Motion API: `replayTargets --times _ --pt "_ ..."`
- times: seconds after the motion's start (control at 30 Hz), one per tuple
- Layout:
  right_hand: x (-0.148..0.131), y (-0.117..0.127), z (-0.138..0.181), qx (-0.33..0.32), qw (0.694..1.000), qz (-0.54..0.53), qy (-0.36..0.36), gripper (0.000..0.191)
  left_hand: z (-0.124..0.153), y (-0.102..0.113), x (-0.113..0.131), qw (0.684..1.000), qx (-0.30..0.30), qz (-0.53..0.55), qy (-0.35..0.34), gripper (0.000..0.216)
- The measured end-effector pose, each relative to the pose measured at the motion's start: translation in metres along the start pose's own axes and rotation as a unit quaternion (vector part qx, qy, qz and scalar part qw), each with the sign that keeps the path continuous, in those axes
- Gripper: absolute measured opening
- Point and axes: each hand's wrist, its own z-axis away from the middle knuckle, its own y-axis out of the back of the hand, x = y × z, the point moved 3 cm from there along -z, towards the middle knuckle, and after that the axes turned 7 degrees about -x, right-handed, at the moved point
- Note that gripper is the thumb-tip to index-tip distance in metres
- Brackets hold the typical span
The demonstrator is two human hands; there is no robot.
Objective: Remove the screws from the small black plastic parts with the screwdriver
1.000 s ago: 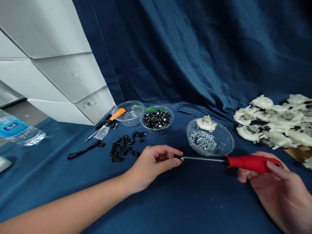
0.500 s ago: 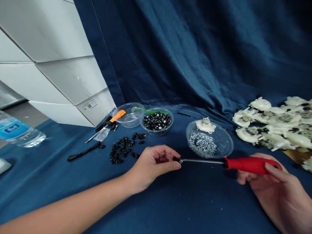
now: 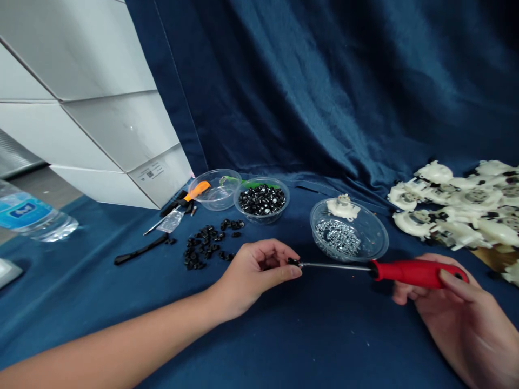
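Between thumb and fingers, my left hand (image 3: 265, 270) pinches a small black plastic part (image 3: 293, 262), mostly covered by the fingertips. My right hand (image 3: 454, 302) is closed around the red handle of a screwdriver (image 3: 409, 274). The steel shaft lies nearly level and points left, its tip meeting the black part; a screw at the tip is too small to make out clearly. Just behind the shaft stands a clear bowl (image 3: 375, 237) with many small silver screws (image 3: 338, 237) and one cream plastic piece (image 3: 343, 207). Loose black parts (image 3: 203, 243) lie left of my left hand.
A second clear bowl (image 3: 263, 217) is full of black parts, beside another clear bowl (image 3: 219, 202). An orange-handled tool (image 3: 198, 190) and a black strip (image 3: 140, 252) lie left. Cream plastic housings (image 3: 466, 202) are heaped right. White boxes (image 3: 101, 129) and a water bottle (image 3: 34, 213) stand left.
The view has shifted very slightly. Both hands keep their hold, and the screwdriver tip remains at the black part with almost no visible movement.
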Motion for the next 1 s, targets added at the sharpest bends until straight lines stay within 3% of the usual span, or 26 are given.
replayTargets --times 1.0 --pt "-0.0022 -0.0027 0.0025 -0.012 0.999 0.042 -0.002 0.025 0.0002 0.0003 0.0002 1.000 0.001 -0.002 -0.004 0.028"
